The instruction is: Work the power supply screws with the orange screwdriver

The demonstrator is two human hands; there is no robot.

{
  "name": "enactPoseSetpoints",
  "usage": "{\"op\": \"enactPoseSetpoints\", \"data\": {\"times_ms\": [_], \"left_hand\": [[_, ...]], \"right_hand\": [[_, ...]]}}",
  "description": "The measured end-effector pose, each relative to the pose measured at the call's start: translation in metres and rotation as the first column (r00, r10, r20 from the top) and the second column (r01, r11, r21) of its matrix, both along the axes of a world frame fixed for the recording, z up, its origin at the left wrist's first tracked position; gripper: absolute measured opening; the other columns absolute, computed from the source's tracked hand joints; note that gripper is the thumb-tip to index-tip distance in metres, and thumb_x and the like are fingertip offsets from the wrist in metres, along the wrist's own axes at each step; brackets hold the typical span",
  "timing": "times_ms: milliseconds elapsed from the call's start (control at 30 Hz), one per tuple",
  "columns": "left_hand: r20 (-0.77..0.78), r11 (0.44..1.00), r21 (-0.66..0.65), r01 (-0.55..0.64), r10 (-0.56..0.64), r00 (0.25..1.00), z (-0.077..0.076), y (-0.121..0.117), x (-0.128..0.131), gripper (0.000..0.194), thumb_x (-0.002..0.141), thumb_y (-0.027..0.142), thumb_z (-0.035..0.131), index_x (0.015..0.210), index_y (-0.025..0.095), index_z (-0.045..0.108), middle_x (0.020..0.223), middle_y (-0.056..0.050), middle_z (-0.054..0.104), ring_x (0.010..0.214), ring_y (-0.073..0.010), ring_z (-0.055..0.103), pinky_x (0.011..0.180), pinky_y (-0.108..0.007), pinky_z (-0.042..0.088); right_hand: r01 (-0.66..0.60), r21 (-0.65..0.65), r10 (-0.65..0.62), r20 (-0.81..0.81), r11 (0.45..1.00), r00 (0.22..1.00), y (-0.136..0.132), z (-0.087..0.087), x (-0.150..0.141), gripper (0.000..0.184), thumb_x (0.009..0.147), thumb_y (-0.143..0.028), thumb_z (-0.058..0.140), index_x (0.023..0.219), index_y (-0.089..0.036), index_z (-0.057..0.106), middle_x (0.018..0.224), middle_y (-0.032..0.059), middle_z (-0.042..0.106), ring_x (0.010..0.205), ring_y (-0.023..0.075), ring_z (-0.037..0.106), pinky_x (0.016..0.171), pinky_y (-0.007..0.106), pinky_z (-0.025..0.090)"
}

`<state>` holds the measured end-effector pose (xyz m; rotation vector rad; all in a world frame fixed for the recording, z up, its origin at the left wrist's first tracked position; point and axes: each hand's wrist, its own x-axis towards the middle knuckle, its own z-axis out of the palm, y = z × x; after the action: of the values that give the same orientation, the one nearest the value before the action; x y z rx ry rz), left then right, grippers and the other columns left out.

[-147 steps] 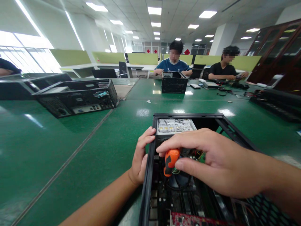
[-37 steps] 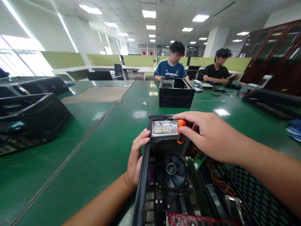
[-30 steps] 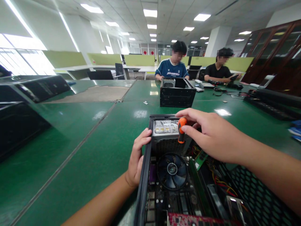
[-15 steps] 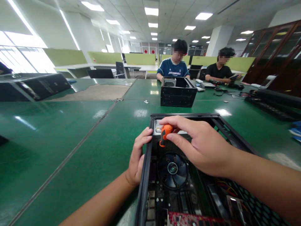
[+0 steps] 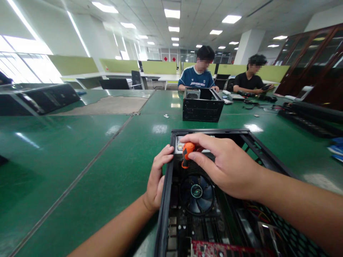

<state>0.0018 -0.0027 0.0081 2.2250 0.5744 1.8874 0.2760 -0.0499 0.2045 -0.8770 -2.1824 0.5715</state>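
Note:
An open black computer case [image 5: 165, 200] lies on the green table in front of me. My left hand [image 5: 157, 176] grips its left side, fingertips over the rim near the far corner. In my right hand [image 5: 230, 166] is an orange and grey screwdriver [image 5: 188, 152], its handle pinched between thumb and fingers and slightly tilted. The screwdriver points down into the case, between the silver power supply [image 5: 178, 144] and the round cooling fan [image 5: 197, 192]; its tip is hidden in shadow. A red circuit card [image 5: 222, 248] sits nearer to me inside the case.
Across the green table [image 5: 107, 160], a person in a blue shirt [image 5: 197, 76] holds another open computer case [image 5: 203, 109]. To the right sits a person in black [image 5: 248, 80], near cables and parts. More dark cases [image 5: 48, 98] lie at the far left.
My right hand and the screwdriver have shifted very slightly left and down. My left hand keeps its place on the case.

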Motion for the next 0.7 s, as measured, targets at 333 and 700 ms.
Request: {"op": "enactPoseSetpoints", "data": {"times_ms": [333, 700], "left_hand": [[-0.011, 1.0, -0.009, -0.022, 0.022, 1.0, 0.001, 0.0, 0.0, 0.053, 0.128, 0.039, 0.072, 0.181, 0.036, 0.072, 0.184, -0.012, 0.08, 0.18, -0.0359, 0.073, 0.151, -0.063, 0.062], [-0.015, 1.0, 0.025, 0.012, -0.012, 1.0, 0.006, -0.001, 0.003, 0.053, 0.13, 0.036, 0.069, 0.183, 0.033, 0.07, 0.186, -0.012, 0.079, 0.181, -0.0318, 0.072, 0.153, -0.054, 0.059]], "right_hand": [[0.04, -0.023, -0.041, -0.056, 0.999, 0.998, 0.001, -0.001, -0.005, 0.022, 0.116, -0.023, 0.075, 0.134, -0.026, 0.088, 0.132, 0.0084, 0.101, 0.117, 0.0291, 0.097, 0.11, 0.043, 0.073], [0.01, 0.054, -0.007, -0.068, 0.998, 0.998, 0.009, -0.01, -0.002, 0.036, 0.121, -0.02, 0.068, 0.15, -0.017, 0.09, 0.151, 0.0161, 0.098, 0.137, 0.0318, 0.095, 0.123, 0.048, 0.073]]}}
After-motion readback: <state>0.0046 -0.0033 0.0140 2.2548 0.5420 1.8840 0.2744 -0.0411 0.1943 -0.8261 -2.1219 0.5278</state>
